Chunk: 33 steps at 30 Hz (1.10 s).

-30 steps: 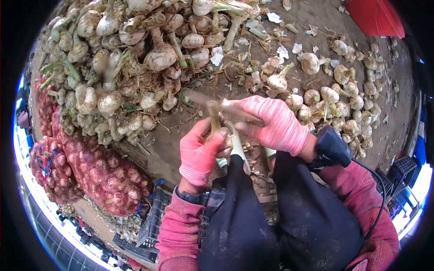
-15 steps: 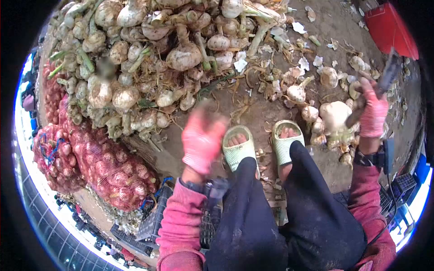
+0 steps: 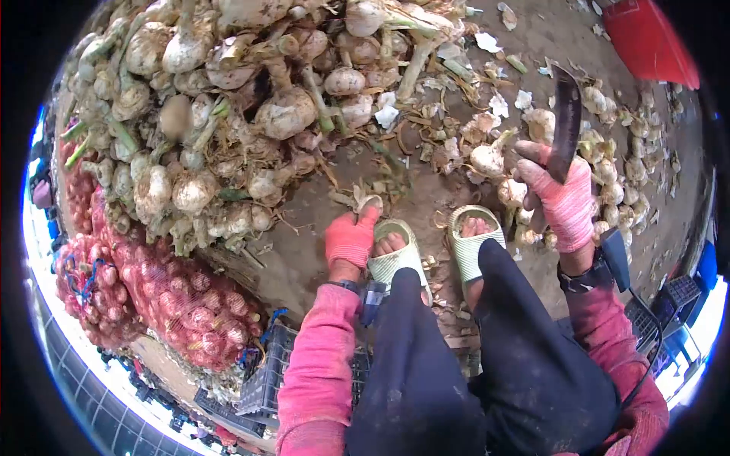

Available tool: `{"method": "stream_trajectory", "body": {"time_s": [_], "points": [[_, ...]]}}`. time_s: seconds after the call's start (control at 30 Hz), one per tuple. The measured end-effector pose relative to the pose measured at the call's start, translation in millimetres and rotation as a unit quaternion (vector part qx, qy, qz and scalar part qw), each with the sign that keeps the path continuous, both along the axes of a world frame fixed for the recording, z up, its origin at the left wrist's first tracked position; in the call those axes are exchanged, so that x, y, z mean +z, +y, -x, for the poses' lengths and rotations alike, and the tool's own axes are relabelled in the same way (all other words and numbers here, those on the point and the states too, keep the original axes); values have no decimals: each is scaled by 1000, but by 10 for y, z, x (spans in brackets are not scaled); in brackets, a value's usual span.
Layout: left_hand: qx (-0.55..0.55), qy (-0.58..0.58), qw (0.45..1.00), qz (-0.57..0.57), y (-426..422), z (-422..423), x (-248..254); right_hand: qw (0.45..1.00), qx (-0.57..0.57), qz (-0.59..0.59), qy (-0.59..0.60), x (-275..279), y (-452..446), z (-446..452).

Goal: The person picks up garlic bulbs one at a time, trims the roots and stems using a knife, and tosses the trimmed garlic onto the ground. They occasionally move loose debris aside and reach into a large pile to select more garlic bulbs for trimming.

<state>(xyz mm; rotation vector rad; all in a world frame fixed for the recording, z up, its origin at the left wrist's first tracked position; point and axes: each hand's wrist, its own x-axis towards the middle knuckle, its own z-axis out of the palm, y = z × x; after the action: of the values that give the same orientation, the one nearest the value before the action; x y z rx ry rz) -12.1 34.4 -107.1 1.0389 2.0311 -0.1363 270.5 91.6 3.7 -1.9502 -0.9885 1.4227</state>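
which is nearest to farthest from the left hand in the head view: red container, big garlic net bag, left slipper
1. Left slipper: right beside the left hand, on its right.
2. Big garlic net bag: off to its left.
3. Red container: far off, upper right.

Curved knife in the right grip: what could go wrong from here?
1. The curved knife is bare-bladed; if it slipped from the right grip, it might fall near the slide sandals, which leave the toes exposed.
2. The left grip seems to have a bare fingertip; a close cut could nick it.
3. The garlic pile is loosely heaped; pulling at it might start bulbs rolling.
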Motion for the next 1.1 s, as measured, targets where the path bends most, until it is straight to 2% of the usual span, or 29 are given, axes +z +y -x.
{"method": "stream_trajectory", "body": {"time_s": [0.07, 0.13, 0.2, 0.23, 0.27, 0.3, 0.33, 0.37, 0.4, 0.47, 0.5, 0.53, 0.57, 0.6, 0.63, 0.67, 0.73, 0.77, 0.8, 0.83, 0.87, 0.93, 0.97, 1.0, 1.07, 1.1], "points": [[-47, 8, 999, 14, 9, 41, 27, 1000, 12, -26, -8, -53, -68, -59], [-37, -8, 999, 22, 45, 27, 326, 1000, 12, -11, -12, -3, -82, -85], [-135, 65, 966, -212, 44, 33, 488, 1000, 8, 0, -12, 83, -82, -38], [-267, 113, 911, -294, 24, 98, 373, 999, 12, 32, 0, 139, -71, 23], [-268, 114, 910, -295, 42, 104, 327, 998, 19, 64, 12, 173, -72, 50], [-337, 95, 898, -268, 82, 93, 285, 998, 47, -45, 20, 36, -151, 79], [-404, 74, 880, -239, 126, 72, 208, 997, 52, -20, 49, 41, -180, 101], [-413, 79, 895, -148, 213, 7, 102, 994, 107, -35, 5, 40, -203, 122], [-413, 75, 895, -149, 171, -17, 90, 985, 161, -48, -39, 23, -233, 137], [-308, -30, 931, -194, 95, -64, 146, 956, 235, -165, -65, -35, -318, 172], [-250, -82, 942, -207, 3, -56, 93, 935, 300, -151, -113, -7, -348, 190], [-256, -85, 941, -204, -80, -60, 120, 923, 302, -217, -101, -180, -449, 224], [-84, -282, 942, -161, -154, -76, 153, 906, 340, -219, -121, -198, -484, 246], [95, -458, 878, -105, -121, -182, 323, 888, 378, -220, -141, -185, -502, 281], [105, -512, 849, -83, -101, -233, 568, 872, 422, -195, -154, -144, -507, 320], [191, -552, 808, -73, -122, -266, 705, 858, 447, -207, -145, -197, -541, 327], [80, -420, 895, -128, -111, -343, 922, 833, 491, -205, -153, -61, -563, 368], [81, -419, 895, -129, -109, -337, 1001, 832, 492, -207, -152, -31, -591, 385], [-60, -361, 918, -155, -100, -328, 1067, 823, 499, -215, -168, -5, -619, 395], [-200, -295, 917, -177, -94, -330, 1124, 814, 504, -222, -185, 16, -640, 396], [-202, -296, 917, -177, -103, -358, 1181, 814, 503, -222, -186, 29, -651, 400], [-34, -415, 900, -127, -163, -419, 1263, 808, 510, -232, -185, 44, -669, 423], [-10, -442, 885, -143, -203, -423, 1166, 809, 518, -224, -167, 61, -672, 439], [-12, -444, 884, -143, -254, -406, 1133, 810, 516, -222, -169, 80, -688, 449], [-46, -402, 886, -225, -302, -400, 1143, 810, 503, -272, -131, 122, -729, 482], [-120, -358, 888, -262, -251, -413, 1232, 798, 521, -265, -145, 175, -737, 509]]}}
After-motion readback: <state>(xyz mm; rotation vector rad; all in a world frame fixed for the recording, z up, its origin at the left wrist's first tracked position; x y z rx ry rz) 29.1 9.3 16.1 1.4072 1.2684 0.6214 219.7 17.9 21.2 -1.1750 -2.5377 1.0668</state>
